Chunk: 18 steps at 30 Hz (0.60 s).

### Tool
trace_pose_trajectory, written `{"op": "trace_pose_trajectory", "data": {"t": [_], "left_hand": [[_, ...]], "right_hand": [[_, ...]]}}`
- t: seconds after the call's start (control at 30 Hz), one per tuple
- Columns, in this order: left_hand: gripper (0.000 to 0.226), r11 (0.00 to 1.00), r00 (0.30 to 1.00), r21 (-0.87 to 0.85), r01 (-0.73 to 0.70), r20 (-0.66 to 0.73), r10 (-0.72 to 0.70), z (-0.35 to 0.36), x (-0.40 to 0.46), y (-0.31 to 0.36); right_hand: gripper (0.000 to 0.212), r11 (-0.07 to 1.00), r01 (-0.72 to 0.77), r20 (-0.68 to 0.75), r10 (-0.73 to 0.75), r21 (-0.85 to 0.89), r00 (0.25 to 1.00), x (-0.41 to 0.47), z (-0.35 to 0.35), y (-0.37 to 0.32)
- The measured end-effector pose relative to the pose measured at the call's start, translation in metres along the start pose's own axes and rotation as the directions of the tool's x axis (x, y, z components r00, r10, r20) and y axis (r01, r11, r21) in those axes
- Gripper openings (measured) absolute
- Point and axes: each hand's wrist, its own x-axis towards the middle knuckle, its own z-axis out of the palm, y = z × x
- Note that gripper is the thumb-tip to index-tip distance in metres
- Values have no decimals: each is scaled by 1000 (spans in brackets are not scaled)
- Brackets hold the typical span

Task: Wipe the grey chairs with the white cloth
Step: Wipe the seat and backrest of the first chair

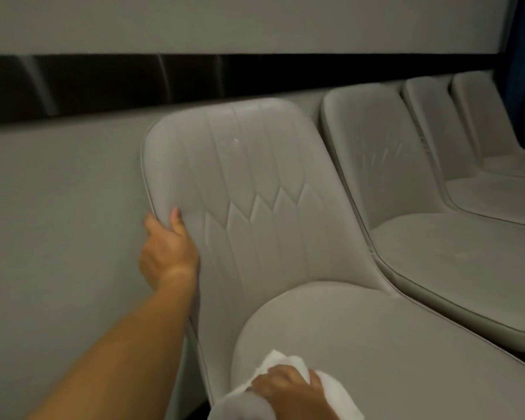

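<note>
The nearest chair (255, 183) is facing right, its back leaning left, as the left hand (167, 250) is gripping its back edge and the right hand (288, 389) is pressing the bunched cloth (331, 386) onto the seat.

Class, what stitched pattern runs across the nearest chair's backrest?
Vertical seams meeting a zigzag row of pointed peaks on the grey backrest, seen in the head view.

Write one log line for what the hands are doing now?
left hand: grips nearest grey chair backrest edge | right hand: presses white cloth on seat | other chairs: untouched
</note>
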Motion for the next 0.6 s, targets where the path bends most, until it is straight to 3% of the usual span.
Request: {"op": "trace_pose_trajectory", "data": {"t": [0.03, 0.1, 0.17, 0.2, 0.27, 0.3, 0.37, 0.4, 0.5, 0.53, 0.6], "left_hand": [[59, 1000, 1000, 0, -1, 2, 1, 0, 1, 0], [58, 1000, 1000, 20, 2, 9, -2, 0, 1, -2], [58, 1000, 1000, 19, -6, -5, 6, 1, 2, -3], [58, 1000, 1000, 15, -15, -6, 15, 3, 3, -4], [57, 1000, 1000, 7, -21, -5, 21, 6, 5, -6], [55, 1000, 1000, 11, -15, -12, 15, 8, 6, -8], [54, 1000, 1000, 20, -9, -14, 9, 8, 6, -11], [54, 1000, 1000, 21, -13, -9, 13, 8, 7, -11], [53, 1000, 1000, 14, -16, -19, 16, 11, 7, -9], [51, 1000, 1000, 12, -19, -17, 19, 11, 7, -10], [50, 999, 1000, 16, -30, -3, 30, 10, 6, -12]], "right_hand": [[37, 990, -67, -101, 79, 123, 992, 7, -20, -20], [30, 844, 135, -305, 36, 519, 952, 16, -60, -46], [52, 629, 249, -523, 296, 736, 799, 43, -80, -53], [59, 618, 317, -614, 353, 719, 706, 60, -98, -61], [52, 726, 445, -823, 298, 524, 483, 103, -139, -86], [52, 772, 503, -897, 192, 389, 398, 123, -163, -100], [69, 838, 535, -949, -78, 103, 304, 165, -207, -126], [76, 859, 511, -931, -217, -38, 295, 181, -219, -140], [78, 818, 387, -715, -567, -426, 410, 217, -225, -175], [75, 777, 375, -659, -628, -506, 414, 224, -220, -178], [70, 704, 368, -619, -710, -608, 336, 233, -211, -171]]}}
